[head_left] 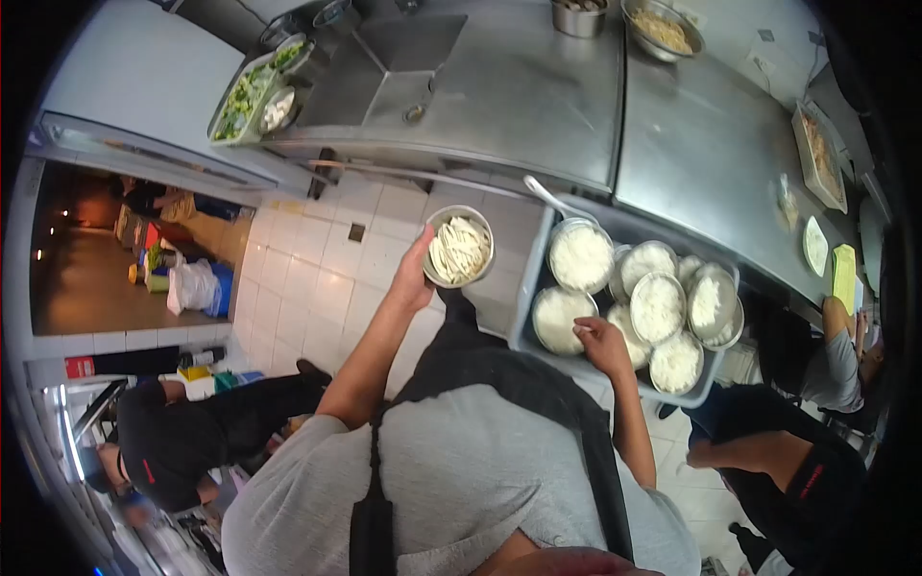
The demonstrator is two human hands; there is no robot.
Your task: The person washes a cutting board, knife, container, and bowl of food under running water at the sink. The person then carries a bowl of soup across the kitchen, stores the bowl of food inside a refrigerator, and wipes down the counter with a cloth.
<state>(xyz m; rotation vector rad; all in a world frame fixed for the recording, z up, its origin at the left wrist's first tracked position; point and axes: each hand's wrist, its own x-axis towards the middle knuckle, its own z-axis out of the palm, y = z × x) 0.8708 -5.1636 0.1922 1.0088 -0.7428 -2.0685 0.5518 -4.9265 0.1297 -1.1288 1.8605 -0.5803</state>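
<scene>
My left hand (415,274) grips a round metal bowl (492,252) from its left side, out over the floor. Pale, flat noodle-like strips (460,252) fill this bowl. Over the grey plastic bin (527,305), my right hand (607,348) has its fingers closed at the right rim of a bowl of white food (560,321). Behind that one stands another bowl of white, grainy or shredded food (581,257), with a metal handle (547,195) reaching past the bin's edge. Several similar filled bowls (658,307) crowd the bin's right part, some overlapping.
A steel counter (538,106) with a sink (399,96) runs along the far side. It carries a tray of greens (245,101) and a bowl of pale food (663,34). Co-workers stand at left (182,432) and right (768,451). A doorway (96,259) opens at left.
</scene>
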